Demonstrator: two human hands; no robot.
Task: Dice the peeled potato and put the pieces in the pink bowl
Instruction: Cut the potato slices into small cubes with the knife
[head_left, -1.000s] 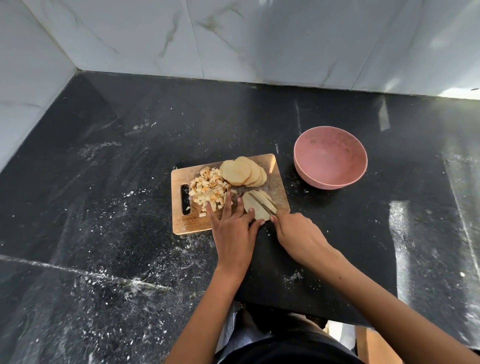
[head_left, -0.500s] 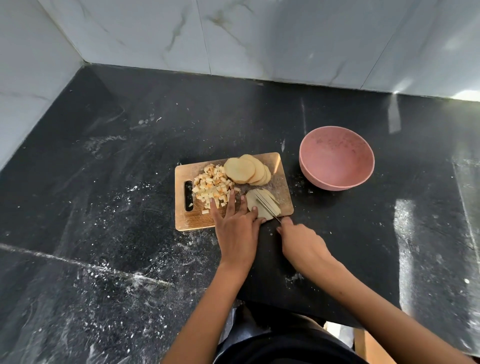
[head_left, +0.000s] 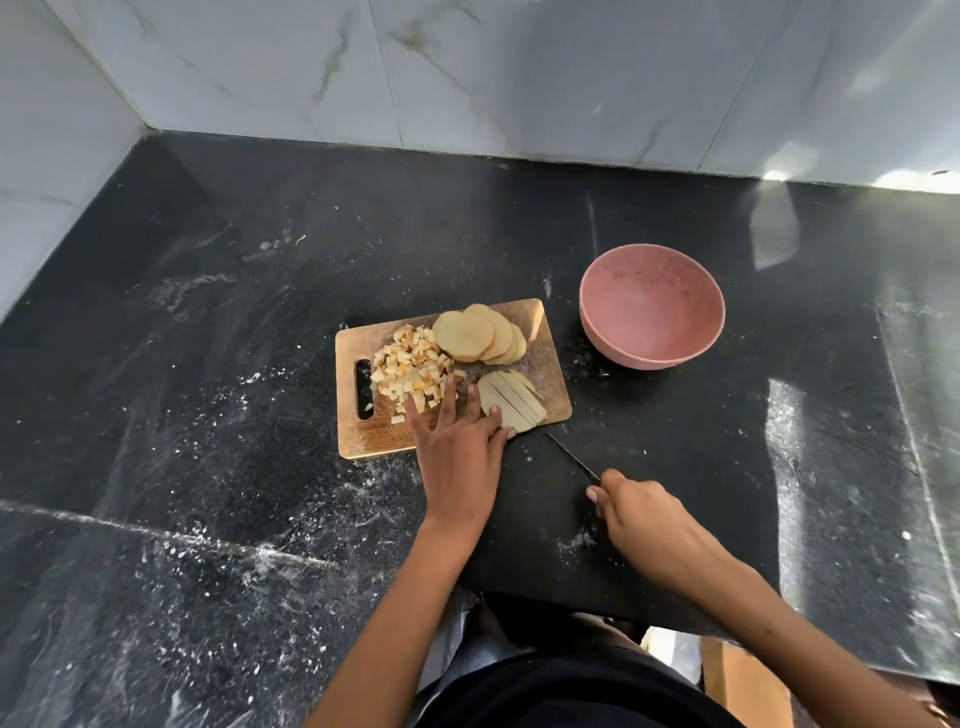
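Observation:
A small wooden cutting board (head_left: 363, 338) lies on the black counter. On it sit a heap of diced potato (head_left: 408, 366), a fanned stack of round potato slices (head_left: 480, 332) and a slice cut into strips (head_left: 511, 400). My left hand (head_left: 460, 447) lies with spread, straight fingers on the board, its fingertips touching the strips' near edge. My right hand (head_left: 641, 512) grips a thin dark knife (head_left: 571, 456) off the board, over the counter, blade pointing at the board's near right corner. The pink bowl (head_left: 649, 353) stands to the board's right, with nothing in it.
White marble-tiled walls close the counter at the back and left. The counter's front edge runs close to my body, with a cut-out corner below my right arm. White powdery smears dot the dark surface.
My right hand has drawn the knife back off the strips and down to the right, clear of the board. My left hand stays on the board by the strips.

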